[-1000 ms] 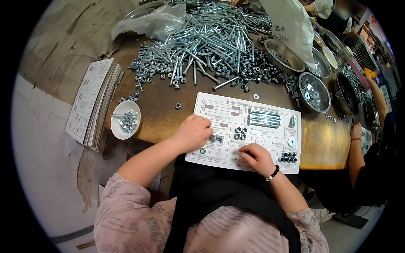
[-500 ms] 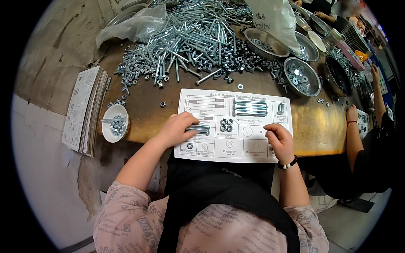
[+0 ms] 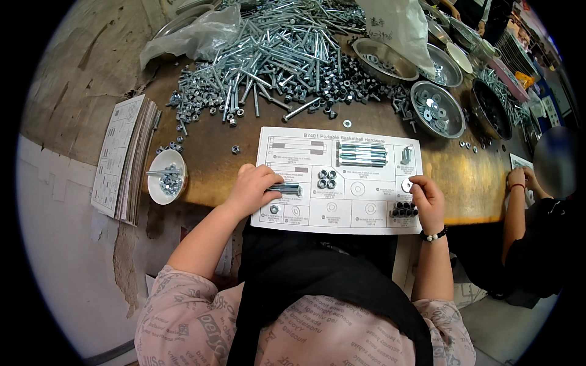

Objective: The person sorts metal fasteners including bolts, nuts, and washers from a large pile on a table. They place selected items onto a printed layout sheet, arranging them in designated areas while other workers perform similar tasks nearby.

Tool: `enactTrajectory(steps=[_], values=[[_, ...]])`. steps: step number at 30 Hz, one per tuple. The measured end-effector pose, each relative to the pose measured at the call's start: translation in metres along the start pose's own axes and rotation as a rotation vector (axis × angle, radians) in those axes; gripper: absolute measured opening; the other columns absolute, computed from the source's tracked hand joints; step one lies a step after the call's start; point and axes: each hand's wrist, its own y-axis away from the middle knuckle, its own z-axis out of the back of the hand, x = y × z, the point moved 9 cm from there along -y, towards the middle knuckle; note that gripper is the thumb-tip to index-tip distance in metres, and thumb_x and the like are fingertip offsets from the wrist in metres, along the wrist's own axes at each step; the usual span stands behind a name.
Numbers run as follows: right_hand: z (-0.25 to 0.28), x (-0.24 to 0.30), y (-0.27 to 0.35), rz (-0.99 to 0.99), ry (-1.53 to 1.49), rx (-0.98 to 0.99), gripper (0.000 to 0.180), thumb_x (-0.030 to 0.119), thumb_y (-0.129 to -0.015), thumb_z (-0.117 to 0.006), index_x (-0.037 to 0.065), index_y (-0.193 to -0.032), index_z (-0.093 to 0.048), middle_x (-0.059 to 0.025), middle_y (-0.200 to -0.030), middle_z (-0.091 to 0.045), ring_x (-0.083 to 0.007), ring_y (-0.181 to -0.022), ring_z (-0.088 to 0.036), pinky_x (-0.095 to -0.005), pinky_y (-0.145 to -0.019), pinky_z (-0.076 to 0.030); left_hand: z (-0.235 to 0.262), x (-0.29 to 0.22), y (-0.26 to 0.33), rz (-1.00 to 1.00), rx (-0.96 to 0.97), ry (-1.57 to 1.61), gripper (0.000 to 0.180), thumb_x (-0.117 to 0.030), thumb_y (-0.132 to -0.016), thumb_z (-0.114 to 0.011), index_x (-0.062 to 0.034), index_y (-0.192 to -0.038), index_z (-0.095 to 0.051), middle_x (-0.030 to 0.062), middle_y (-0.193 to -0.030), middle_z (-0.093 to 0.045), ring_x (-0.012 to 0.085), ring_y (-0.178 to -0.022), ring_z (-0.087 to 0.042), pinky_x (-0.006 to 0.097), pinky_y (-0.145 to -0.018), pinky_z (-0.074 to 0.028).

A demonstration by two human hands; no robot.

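A printed sheet (image 3: 351, 224) with outlined boxes is being supported flat at the near edge of a worn wooden table (image 3: 473, 195), and it is being flanked by a person's two bare hands. Over the sheet's left edge, the left hand (image 3: 249, 190) is being held palm down, fingers partly curled, and the left end of a bundle of short bolts (image 3: 290, 190) is being covered by its fingertips; whether the bundle is being gripped cannot be told. Over the sheet's right edge, the right hand (image 3: 429, 201) is being held with thumb and forefinger close together beside a flat washer (image 3: 405, 188); whether the washer is being pinched cannot be told. Between the hands, four nuts (image 3: 326, 179) are being displayed in a square near the sheet's middle, with long bolts (image 3: 362, 154) being shown in a row above them. The sheet's upper right box is being occupied by small bolts (image 3: 407, 156), its lower right by black nuts (image 3: 404, 209), and its lower left by a single nut (image 3: 274, 209). Left of the sheet, nuts and a bolt are being held by a white bowl (image 3: 160, 194); beyond its top edge, much table is being covered by a heap of loose bolts (image 3: 281, 61).
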Motion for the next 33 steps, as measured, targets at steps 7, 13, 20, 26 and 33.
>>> enactTrajectory(steps=[7,13,20,26,33], values=[[0.049,-0.023,0.002,0.021,0.489,-0.184,0.018,0.007,-0.083,-0.056,-0.001,-0.099,-0.058,-0.009,-0.093,-0.058,-0.0161,-0.079,-0.056,-0.0267,-0.07,-0.045,0.002,0.005,0.001,0.087,0.017,0.034,0.035,-0.02,-0.066,-0.071,-0.0124,-0.098,-0.06,0.0042,-0.092,-0.056,0.0228,-0.086,-0.052,0.036,-0.081,-0.036],[0.049,-0.048,0.011,-0.071,0.425,-0.142,0.028,0.009,-0.083,-0.056,0.001,-0.11,-0.055,-0.0136,-0.102,-0.057,-0.0212,-0.088,-0.058,-0.0306,-0.077,-0.046,0.019,0.044,0.015,0.323,-0.291,0.161,0.042,-0.016,-0.074,-0.063,-0.0019,-0.111,-0.053,0.0156,-0.109,-0.052,0.0318,-0.099,-0.05,0.039,-0.088,-0.039],[0.042,-0.06,0.007,-0.129,0.357,-0.085,0.034,0.012,-0.086,-0.052,0.0,-0.117,-0.051,-0.0138,-0.104,-0.058,-0.0197,-0.092,-0.056,-0.0294,-0.081,-0.044,0.001,0.06,0.018,0.481,-0.239,0.407,0.037,-0.01,-0.079,-0.056,0.0029,-0.114,-0.051,0.0176,-0.112,-0.051,0.0271,-0.098,-0.053,0.032,-0.081,-0.045],[0.045,-0.042,-0.008,-0.1,0.397,-0.058,0.031,0.013,-0.082,-0.057,0.002,-0.11,-0.055,-0.015,-0.1,-0.057,-0.0236,-0.086,-0.057,-0.0317,-0.074,-0.047,0.002,0.067,0.02,0.497,-0.315,0.445,0.033,-0.003,-0.079,-0.053,0.0022,-0.112,-0.052,0.014,-0.103,-0.052,0.0205,-0.086,-0.054,0.03,-0.078,-0.045],[0.055,0.015,-0.076,0.136,0.48,-0.145,0.026,0.01,-0.078,-0.061,0.001,-0.102,-0.058,-0.0115,-0.093,-0.058,-0.0211,-0.078,-0.057,-0.0295,-0.069,-0.047,0.009,0.06,0.014,0.429,-0.415,0.323,0.028,0.0,-0.078,-0.051,0.0023,-0.106,-0.054,0.0125,-0.098,-0.053,0.0201,-0.081,-0.054,0.03,-0.073,-0.046]])
